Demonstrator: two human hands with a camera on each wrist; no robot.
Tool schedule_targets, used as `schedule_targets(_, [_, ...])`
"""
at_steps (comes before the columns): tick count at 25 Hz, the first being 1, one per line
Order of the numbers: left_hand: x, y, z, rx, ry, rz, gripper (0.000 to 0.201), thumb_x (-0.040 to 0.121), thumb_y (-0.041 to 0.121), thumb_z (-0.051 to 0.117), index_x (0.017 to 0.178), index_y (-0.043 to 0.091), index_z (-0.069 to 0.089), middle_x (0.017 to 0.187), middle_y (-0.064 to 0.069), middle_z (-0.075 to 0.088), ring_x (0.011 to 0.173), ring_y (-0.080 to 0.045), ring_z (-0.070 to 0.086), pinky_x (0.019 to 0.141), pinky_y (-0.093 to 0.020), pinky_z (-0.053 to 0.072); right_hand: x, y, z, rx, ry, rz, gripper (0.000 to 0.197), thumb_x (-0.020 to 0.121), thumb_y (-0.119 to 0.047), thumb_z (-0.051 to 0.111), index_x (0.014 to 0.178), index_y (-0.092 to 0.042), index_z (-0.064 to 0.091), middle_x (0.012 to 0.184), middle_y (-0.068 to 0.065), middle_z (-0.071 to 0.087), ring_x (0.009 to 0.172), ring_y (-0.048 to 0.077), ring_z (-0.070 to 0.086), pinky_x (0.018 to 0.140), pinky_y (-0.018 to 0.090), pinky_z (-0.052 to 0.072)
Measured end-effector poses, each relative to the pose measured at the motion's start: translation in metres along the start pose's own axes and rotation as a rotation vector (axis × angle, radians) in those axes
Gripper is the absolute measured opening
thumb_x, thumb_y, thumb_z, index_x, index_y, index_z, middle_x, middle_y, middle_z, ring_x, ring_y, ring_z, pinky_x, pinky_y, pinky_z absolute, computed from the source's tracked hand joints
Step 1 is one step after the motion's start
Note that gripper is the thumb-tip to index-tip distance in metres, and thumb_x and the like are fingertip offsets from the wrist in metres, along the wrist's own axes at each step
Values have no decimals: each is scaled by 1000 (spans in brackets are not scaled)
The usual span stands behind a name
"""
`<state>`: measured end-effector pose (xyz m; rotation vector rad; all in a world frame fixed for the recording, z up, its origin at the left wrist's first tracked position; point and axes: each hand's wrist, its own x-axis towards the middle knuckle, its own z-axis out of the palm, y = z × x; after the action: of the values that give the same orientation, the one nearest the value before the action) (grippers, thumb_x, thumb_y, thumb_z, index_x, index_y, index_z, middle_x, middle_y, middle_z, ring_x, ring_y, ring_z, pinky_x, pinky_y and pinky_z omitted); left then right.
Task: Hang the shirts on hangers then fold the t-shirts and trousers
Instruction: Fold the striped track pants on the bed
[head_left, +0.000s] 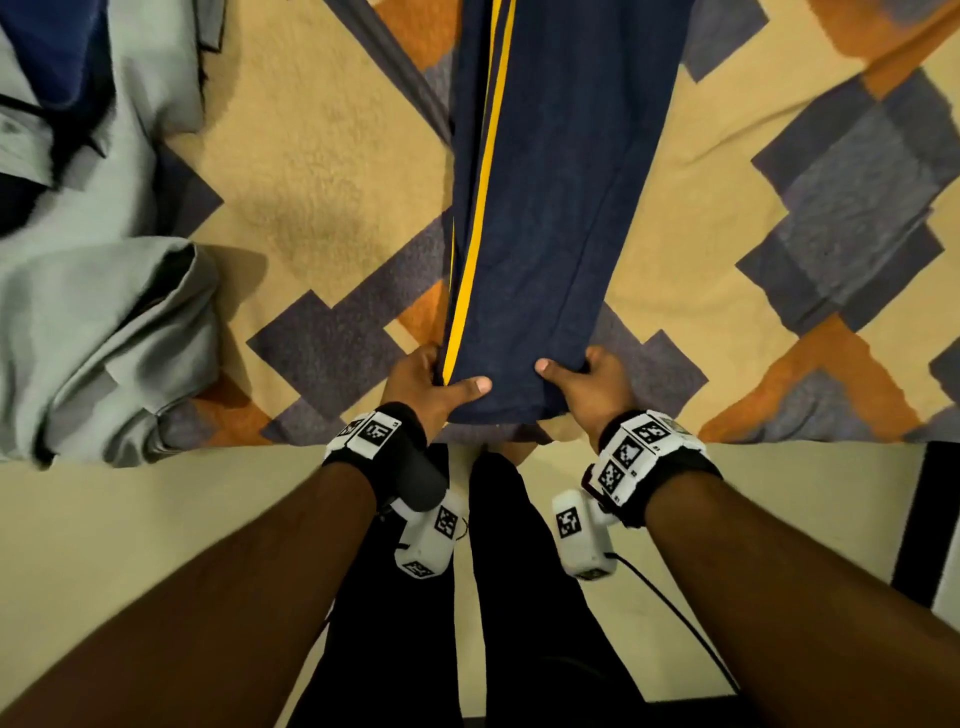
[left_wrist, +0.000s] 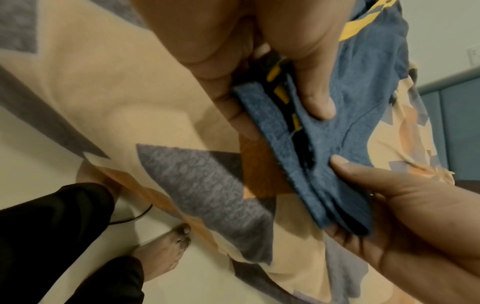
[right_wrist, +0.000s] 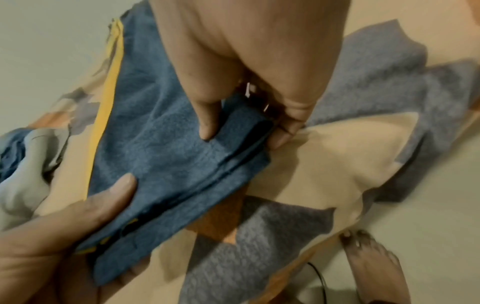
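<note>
Navy trousers (head_left: 550, 197) with a yellow side stripe (head_left: 485, 182) lie lengthwise on the patterned blanket, legs stacked, running away from me. Both hands hold the near hem at the bed's front edge. My left hand (head_left: 434, 382) pinches the striped left corner, thumb on top and fingers underneath. My right hand (head_left: 576, 374) pinches the right corner the same way. In the left wrist view the thumb (left_wrist: 318, 102) presses on the layered hem of the trousers (left_wrist: 283, 148). The right wrist view shows my right thumb (right_wrist: 207, 123) on the trousers (right_wrist: 161, 139).
A crumpled grey garment (head_left: 104, 322) lies on the left of the blanket (head_left: 322, 171), with a dark blue garment (head_left: 52, 47) behind it. I stand at the bed edge on a pale floor (head_left: 156, 519). A black cable (head_left: 675, 613) trails by my legs.
</note>
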<state>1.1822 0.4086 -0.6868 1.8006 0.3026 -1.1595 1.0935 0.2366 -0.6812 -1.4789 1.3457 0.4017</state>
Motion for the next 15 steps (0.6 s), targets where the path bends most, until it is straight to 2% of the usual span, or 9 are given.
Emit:
schedule_targets(1, [-6,-2,2,5,12,-21,39,71,18,83,104,14,62,96,3,69,83,-7,64,69,-19,51,-5,3,-7,-24,-1,-23,20,79,-23,76,94,-19,64,99,3,71,92,24,67,87,47,54])
schedule_targets(3, [-19,-8,8,11,16,-86,42,70,22,83,104,19,58,95,4,66,86,-16,65,69,-28,53,-15,12,-23,-81,-20,-61,18,83,-16,73,97,-17,62,101,5,70,95,27,65,86,47,53])
schedule_targets(5, [-27,-20,16,64,-9,-122,48,72,25,82,109,22,51,96,1,62,90,-23,64,68,-31,51,-22,24,-33,-90,-35,-59,26,83,-8,71,105,-14,57,102,4,65,98,27,63,84,43,52])
schedule_targets(6, [-29,-27,20,136,-5,-104,53,73,27,81,114,24,47,96,0,59,91,-24,62,70,-31,48,-25,31,-34,-90,-13,-60,33,81,-6,72,108,-14,54,103,3,62,98,25,61,81,37,51])
schedule_targets(8, [-30,-32,26,292,101,1,58,76,32,77,124,23,45,100,0,51,91,-20,55,78,-28,42,-21,40,-35,-200,165,-134,48,73,-14,80,110,-14,49,106,2,58,96,22,58,77,31,48])
schedule_targets(10, [-26,-26,30,428,216,136,46,82,38,69,120,20,51,103,0,43,92,-19,49,82,-27,39,-12,45,-32,-329,274,-220,47,72,-28,80,104,-17,49,103,2,56,93,23,57,77,36,48])
schedule_targets(11, [-24,-17,31,440,235,160,38,85,38,66,115,18,55,103,0,45,92,-19,50,81,-26,38,-8,42,-28,-353,248,-214,39,75,-32,77,100,-18,50,98,2,57,90,23,57,74,34,46])
schedule_targets(13, [-15,-1,34,347,195,111,29,89,36,63,108,15,61,97,0,55,88,-18,54,74,-21,37,-1,37,-21,-371,151,-150,31,79,-41,73,92,-20,54,91,3,61,83,23,59,70,31,44])
schedule_targets(15, [-4,11,38,321,152,45,25,87,33,65,103,13,65,91,-1,62,85,-18,57,69,-19,37,8,31,-17,-414,115,-100,28,79,-42,72,85,-22,55,91,5,64,82,25,61,72,34,48])
